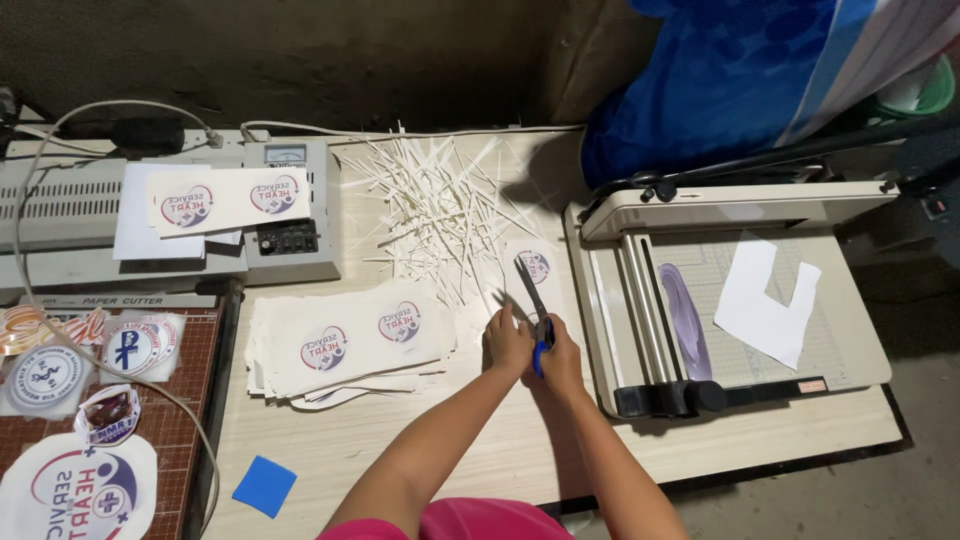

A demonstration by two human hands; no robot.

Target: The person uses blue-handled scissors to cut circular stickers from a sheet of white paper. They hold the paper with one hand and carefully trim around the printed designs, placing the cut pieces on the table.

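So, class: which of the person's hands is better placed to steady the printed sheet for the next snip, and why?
Left. The right hand grips the blue-handled scissors, blades over the printed sheet. The left hand holds no tool and sits at the sheet's near edge, beside the paper stack.

A small print-finishing workshop. A wooden worktable (400,440) holds a stack of printed logo sheets (345,345) and a heap of white paper offcuts (440,205). A grey laminating machine (160,215) stands far left, a lever paper cutter (730,300) right, round stickers (80,420) near left.
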